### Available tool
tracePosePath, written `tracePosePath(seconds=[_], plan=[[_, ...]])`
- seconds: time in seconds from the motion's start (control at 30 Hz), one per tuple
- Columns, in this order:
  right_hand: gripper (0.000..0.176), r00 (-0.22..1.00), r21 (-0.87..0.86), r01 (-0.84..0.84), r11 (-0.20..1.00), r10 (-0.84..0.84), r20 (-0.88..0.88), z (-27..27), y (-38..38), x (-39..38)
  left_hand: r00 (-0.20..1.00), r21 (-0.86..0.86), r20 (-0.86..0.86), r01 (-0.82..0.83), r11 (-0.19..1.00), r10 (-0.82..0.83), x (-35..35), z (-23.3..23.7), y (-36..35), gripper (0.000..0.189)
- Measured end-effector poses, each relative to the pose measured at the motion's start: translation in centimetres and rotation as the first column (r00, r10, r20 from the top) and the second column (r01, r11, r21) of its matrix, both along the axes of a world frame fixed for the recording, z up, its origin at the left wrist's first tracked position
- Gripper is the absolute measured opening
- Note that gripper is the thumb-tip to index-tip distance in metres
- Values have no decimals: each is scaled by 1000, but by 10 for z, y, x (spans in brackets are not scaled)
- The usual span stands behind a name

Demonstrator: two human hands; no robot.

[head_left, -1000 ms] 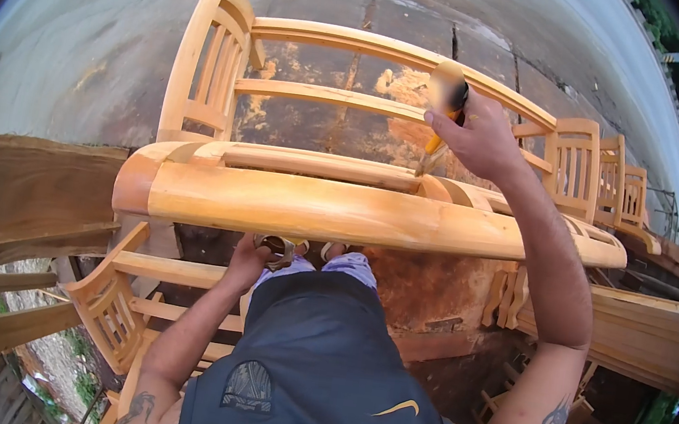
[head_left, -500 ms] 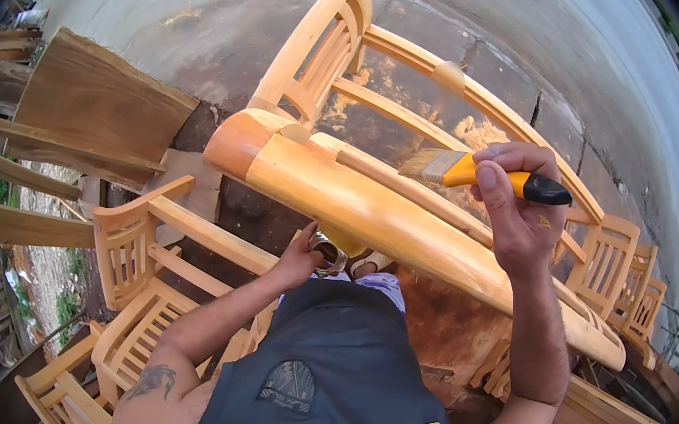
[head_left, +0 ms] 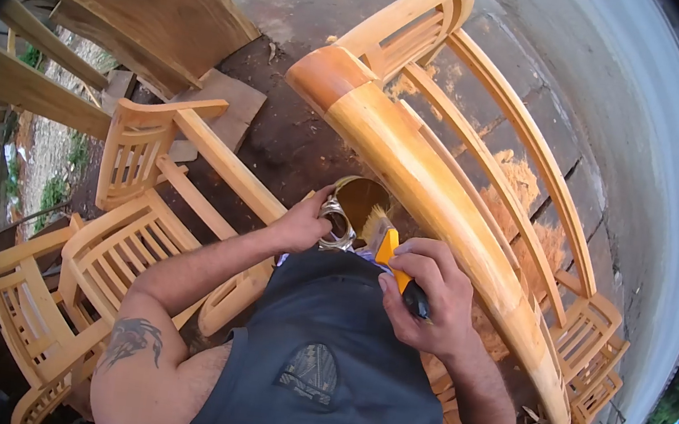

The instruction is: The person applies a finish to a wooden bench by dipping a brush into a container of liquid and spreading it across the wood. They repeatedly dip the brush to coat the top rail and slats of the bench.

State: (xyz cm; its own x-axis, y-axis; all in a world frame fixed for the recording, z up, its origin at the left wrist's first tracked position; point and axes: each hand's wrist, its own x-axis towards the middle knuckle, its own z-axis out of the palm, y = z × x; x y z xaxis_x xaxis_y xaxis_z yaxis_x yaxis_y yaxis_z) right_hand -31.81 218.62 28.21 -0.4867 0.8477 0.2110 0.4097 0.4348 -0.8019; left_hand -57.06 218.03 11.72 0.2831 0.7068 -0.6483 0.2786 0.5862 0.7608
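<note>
My right hand (head_left: 428, 295) grips a paintbrush (head_left: 387, 245) by its yellow and black handle. Its pale bristles point away from my body, close beside the mouth of an open can (head_left: 364, 196) with a brownish-yellow inside. My left hand (head_left: 304, 220) is closed on the shiny metal side of the can, just in front of my waist. Right beyond the can lies the wide, rounded wooden rail (head_left: 412, 174) of a large piece of furniture. The rail is glossy, with a darker orange-brown patch at its upper left end.
Slatted wooden chairs (head_left: 132, 242) stand on my left, and more slatted pieces (head_left: 588, 327) at the right. Broad wooden boards (head_left: 153, 3) lean at the upper left. Sawdust (head_left: 517, 183) covers part of the floor under the furniture frame.
My right hand has brought the paintbrush down and left from above the rail to the can. The view has turned, and the can in my left hand shows more of its inside.
</note>
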Motion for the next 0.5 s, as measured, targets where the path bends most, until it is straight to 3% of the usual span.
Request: tracePosePath(seconds=[0.03, 0.13, 0.27, 0.37, 0.5], plan=[[31, 999, -8, -26, 1000, 27, 22, -7, -3, -4, 999, 5, -38, 26, 1000, -26, -2, 8, -4, 81], [28, 994, -17, -89, 996, 90, 63, -33, -9, -12, 992, -10, 95, -82, 997, 82, -3, 22, -22, 81], [27, 981, -10, -154, 988, 155, 116, -59, -14, -19, 998, -39, 25, -60, 997, 61, 1, 54, -44, 82], [28, 965, -17, -195, 981, 195, 175, -77, -21, -24, 995, -50, 49, -88, 995, 91, 7, 56, -65, 82], [26, 981, 21, -168, 986, 165, 104, -69, -30, -16, 991, 70, 40, -128, 989, 125, 17, 46, -86, 81]])
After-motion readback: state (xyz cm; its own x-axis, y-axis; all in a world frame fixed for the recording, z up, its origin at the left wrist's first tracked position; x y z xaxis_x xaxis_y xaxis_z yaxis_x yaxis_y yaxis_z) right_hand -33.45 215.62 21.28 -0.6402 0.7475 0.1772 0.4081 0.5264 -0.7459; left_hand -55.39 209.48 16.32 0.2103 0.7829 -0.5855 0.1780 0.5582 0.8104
